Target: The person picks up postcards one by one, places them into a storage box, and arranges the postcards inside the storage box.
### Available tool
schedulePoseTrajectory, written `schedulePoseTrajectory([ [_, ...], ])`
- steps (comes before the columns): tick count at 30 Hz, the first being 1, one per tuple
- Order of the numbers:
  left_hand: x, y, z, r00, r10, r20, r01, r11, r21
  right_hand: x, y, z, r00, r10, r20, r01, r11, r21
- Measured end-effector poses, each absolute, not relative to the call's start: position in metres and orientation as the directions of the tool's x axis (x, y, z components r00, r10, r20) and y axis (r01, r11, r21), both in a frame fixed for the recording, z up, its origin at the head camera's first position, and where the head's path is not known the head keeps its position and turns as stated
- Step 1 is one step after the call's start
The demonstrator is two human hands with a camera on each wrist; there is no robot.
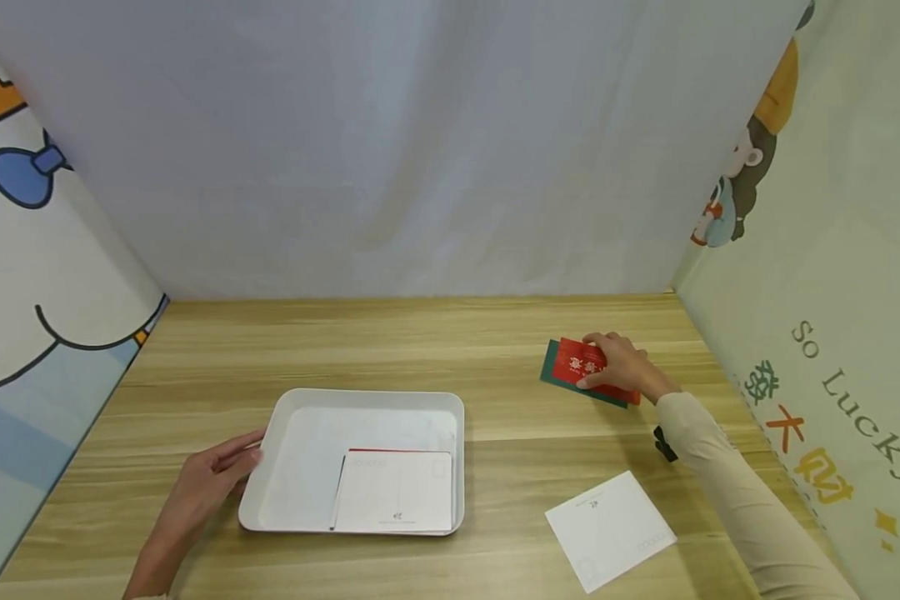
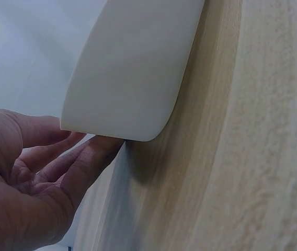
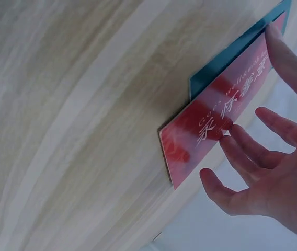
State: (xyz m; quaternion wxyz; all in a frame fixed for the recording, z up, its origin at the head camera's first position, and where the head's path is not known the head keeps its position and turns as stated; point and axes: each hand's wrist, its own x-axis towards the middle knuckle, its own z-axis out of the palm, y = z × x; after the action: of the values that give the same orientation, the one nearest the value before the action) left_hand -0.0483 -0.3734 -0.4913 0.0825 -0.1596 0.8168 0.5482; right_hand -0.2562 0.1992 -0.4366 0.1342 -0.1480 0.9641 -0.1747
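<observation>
A: Where's the right hand at the moment?

B: Far right of the wooden table, spread over a red card that lies on a dark green card. The wrist view shows the fingers fairly straight, tips and thumb touching the red card's face and edge – resting on it rather than clamped round it. I'd judge the flat fingers are there to slide or tease the top card off the green one, since both lie flush on the wood.

A: And the left hand?

B: Against the left rim of the white tray, fingers extended and relaxed. In its wrist view the fingertips sit right under the tray's rounded corner, touching it, not gripping. It looks like a steadying touch so the tray doesn't skid.

A: What's in the tray?

B: A white card in its near right part, with a red edge peeping out along the top – something lies beneath it. Another white card lies on the table, well apart from the tray, near the right forearm.

A: Any writing?

B: White Chinese characters on the red card, too blurred to read. The right wall panel says "So Lucky" beside large Chinese characters. The print on the white cards is too small to make out
</observation>
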Motion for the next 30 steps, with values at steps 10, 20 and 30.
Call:
schedulePoseTrajectory([
  [10,-0.0478,-0.3723,-0.4908,-0.932,-0.178,-0.315,-0.359,0.351,0.865,-0.2577,0.1973,-0.4413,-0.923,-0.325,-0.207,-0.234,0.899,-0.37],
  [20,-0.0463,-0.3711,-0.4884,-0.938,-0.171,-0.303,-0.345,0.349,0.871,-0.2548,0.1941,-0.4432,-0.934,-0.317,-0.163,-0.245,0.903,-0.354],
  [30,-0.0459,-0.3709,-0.4878,-0.937,-0.171,-0.304,-0.345,0.334,0.877,-0.2543,0.1914,-0.4409,-0.934,-0.347,-0.091,-0.291,0.881,-0.374],
])
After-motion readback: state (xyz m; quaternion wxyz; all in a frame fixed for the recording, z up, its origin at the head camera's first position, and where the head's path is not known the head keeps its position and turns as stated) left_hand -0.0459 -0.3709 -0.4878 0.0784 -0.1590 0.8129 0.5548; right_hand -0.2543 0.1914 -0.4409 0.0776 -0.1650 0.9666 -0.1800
